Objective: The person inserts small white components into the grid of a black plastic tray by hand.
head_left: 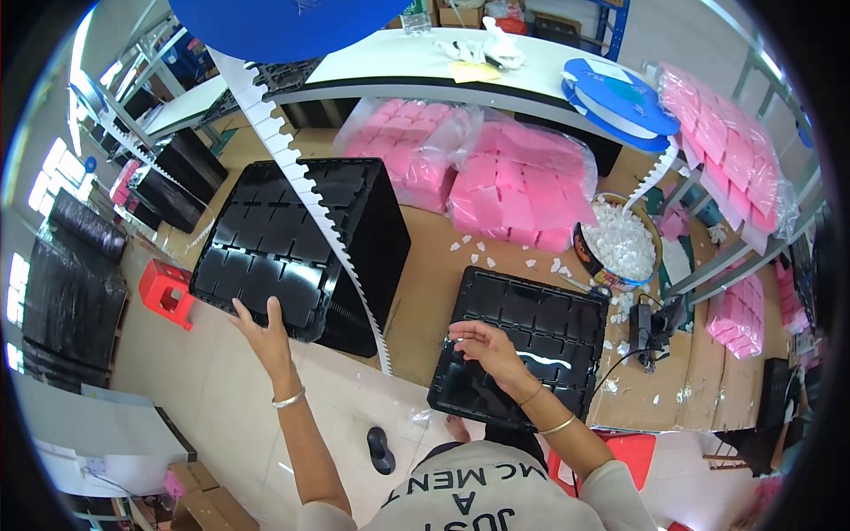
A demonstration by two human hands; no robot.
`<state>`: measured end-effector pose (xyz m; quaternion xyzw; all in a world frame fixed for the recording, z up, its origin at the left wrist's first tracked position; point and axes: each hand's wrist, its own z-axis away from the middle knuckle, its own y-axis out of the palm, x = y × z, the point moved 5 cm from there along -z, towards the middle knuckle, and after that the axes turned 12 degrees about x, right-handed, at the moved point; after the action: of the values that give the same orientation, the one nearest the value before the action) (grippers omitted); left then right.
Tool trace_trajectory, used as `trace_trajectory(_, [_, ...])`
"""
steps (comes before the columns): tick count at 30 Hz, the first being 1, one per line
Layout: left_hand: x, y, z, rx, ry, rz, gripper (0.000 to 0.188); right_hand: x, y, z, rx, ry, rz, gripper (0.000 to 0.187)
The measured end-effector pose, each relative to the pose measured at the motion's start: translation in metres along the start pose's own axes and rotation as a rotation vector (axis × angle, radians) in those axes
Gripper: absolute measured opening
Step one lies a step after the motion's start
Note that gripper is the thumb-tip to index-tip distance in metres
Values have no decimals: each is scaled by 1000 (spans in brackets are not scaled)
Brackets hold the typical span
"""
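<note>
My left hand [265,341] has its fingers spread, with the fingertips at the near edge of a tall stack of black plastic trays [359,257]. The top tray shows a grid of shallow panels. Over a separate black plastic tray [553,319] on the right is my right hand [492,352]. Its fingers are loosely curved and apart from the thumb, and I see nothing held in them. A white notched strip [297,173] hangs from a blue reel [292,26] above and runs down across the stack's right side.
Bagged pink pieces [522,190] lie behind the trays on the cardboard-covered bench [425,257]. A round tub [620,239] of white scraps and a black power adapter [639,326] sit at right. Another blue reel [620,102] stands farther back. A red stool [166,292] is at left.
</note>
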<state>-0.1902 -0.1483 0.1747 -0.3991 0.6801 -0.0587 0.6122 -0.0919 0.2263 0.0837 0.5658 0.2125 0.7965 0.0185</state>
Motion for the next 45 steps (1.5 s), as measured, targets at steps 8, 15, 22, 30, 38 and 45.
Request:
trace_trajectory(8, [13, -14, -39, 132, 40, -139, 86, -31, 46, -54, 116, -122, 123, 53])
trace_trajectory(15, [2, -9, -12, 104, 47, -51, 87, -52, 101, -114, -19, -446, 655, 34])
trace_trajectory(22, [6, -19, -23, 100, 85, -213, 82, -64, 102, -65, 32, -258, 363, 24])
trace_trajectory(30, [0, 4, -24, 98, 151, -249, 68, -59, 114, -25, 98, -262, 228, 20])
trace_trajectory(38, [5, -11, 6, -9, 258, -147, 66, -44, 105, 6, 91, -273, 202, 18])
trace_trajectory(45, [7, 56, 227, 860, 116, 326, 42, -34, 88, 36, 124, -192, 292, 18])
